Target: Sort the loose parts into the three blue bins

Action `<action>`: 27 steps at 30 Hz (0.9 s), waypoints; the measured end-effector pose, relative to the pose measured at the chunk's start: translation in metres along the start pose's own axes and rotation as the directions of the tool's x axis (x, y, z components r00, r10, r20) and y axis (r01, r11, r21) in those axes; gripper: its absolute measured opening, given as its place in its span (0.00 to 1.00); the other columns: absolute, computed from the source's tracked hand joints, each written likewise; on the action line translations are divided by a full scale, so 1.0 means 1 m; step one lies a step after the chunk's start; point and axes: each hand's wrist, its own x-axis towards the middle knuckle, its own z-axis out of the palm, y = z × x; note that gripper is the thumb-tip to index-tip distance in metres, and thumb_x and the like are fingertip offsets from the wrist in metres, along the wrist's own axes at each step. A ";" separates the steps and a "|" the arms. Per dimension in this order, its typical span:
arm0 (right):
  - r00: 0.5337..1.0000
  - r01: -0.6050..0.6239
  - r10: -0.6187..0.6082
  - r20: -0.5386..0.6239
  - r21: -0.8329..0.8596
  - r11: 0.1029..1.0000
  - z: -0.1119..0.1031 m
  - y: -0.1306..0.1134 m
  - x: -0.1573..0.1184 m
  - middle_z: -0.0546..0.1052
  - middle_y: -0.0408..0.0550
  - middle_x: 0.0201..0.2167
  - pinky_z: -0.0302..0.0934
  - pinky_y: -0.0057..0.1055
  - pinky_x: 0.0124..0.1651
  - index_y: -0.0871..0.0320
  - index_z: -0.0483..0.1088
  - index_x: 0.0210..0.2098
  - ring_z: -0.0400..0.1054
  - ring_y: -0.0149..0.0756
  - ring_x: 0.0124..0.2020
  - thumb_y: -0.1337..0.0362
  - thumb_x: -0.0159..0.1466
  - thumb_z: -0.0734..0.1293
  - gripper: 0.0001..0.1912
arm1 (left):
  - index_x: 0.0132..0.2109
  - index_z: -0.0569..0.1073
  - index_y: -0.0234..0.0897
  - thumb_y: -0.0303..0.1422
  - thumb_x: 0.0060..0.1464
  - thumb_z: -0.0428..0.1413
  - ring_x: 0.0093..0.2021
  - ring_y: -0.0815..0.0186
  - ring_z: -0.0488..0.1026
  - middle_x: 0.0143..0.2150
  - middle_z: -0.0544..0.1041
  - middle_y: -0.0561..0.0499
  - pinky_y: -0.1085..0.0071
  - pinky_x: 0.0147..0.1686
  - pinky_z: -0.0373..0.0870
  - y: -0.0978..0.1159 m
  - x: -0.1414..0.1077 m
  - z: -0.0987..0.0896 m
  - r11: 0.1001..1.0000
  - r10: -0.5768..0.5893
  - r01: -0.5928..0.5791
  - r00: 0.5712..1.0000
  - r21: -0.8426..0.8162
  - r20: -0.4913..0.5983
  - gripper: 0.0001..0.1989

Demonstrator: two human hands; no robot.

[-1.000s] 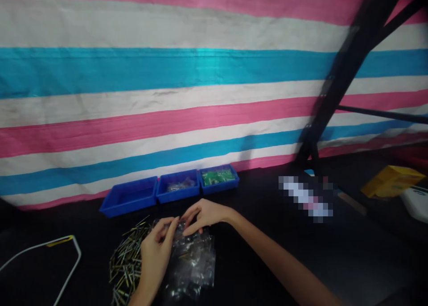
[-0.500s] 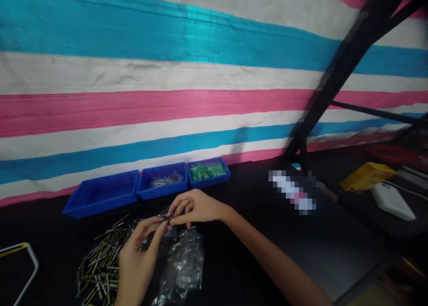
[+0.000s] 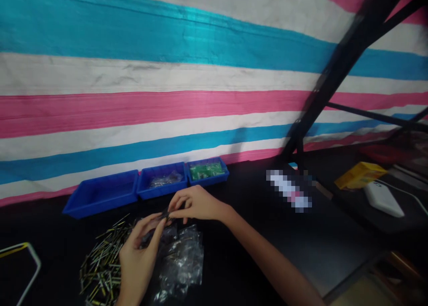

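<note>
My left hand pinches a small, dark, see-through piece that looks like the mouth of a small plastic bag between thumb and fingertips. From the other side, my right hand has thumb and forefinger closed on the same piece. Fingers cover most of it, so its contents cannot be made out. Beneath and beside the hands lies a heap of clear plastic bags, some with small parts inside. Left of my left hand spreads a loose pile of thin metallic and yellowish sticks.
Along the striped sheet stand a blue tray, a second blue tray with clear packets, and a third with green circuit boards. To the right are a black post, a yellow box and a white device.
Both hands stay at nearly the same spot, still pinching the bag. My right hand has risen slightly. The view has turned a little to the right.
</note>
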 end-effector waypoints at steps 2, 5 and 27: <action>1.000 -0.020 0.021 -0.018 0.034 0.999 -0.002 -0.001 0.005 0.74 0.44 0.30 0.60 0.20 0.22 0.60 0.68 0.36 0.67 0.24 0.19 0.58 0.55 0.67 0.14 | 0.45 0.68 0.39 0.40 0.49 0.54 0.38 0.63 0.74 0.34 0.76 0.52 0.66 0.45 0.67 0.003 -0.001 0.000 1.000 0.015 -0.015 1.000 -0.026 0.002 0.17; 0.991 -0.057 0.060 -0.119 0.029 0.998 -0.006 0.000 0.023 0.74 0.44 0.27 0.58 0.19 0.17 0.59 0.66 0.38 0.66 0.23 0.17 0.57 0.57 0.65 0.13 | 0.47 0.66 0.38 0.38 0.52 0.52 0.38 0.64 0.73 0.34 0.76 0.51 0.66 0.45 0.65 0.004 0.000 -0.003 0.998 0.050 -0.051 0.998 -0.038 -0.035 0.16; 0.991 -0.116 0.135 0.003 -0.495 0.861 0.023 0.033 0.015 0.75 0.43 0.32 0.56 0.26 0.31 0.51 0.74 0.36 0.68 0.32 0.30 0.47 0.49 0.68 0.20 | 0.46 0.65 0.38 0.33 0.53 0.50 0.36 0.67 0.70 0.35 0.71 0.51 0.73 0.35 0.65 0.010 0.001 -0.007 0.997 0.080 -0.080 0.996 0.006 0.035 0.12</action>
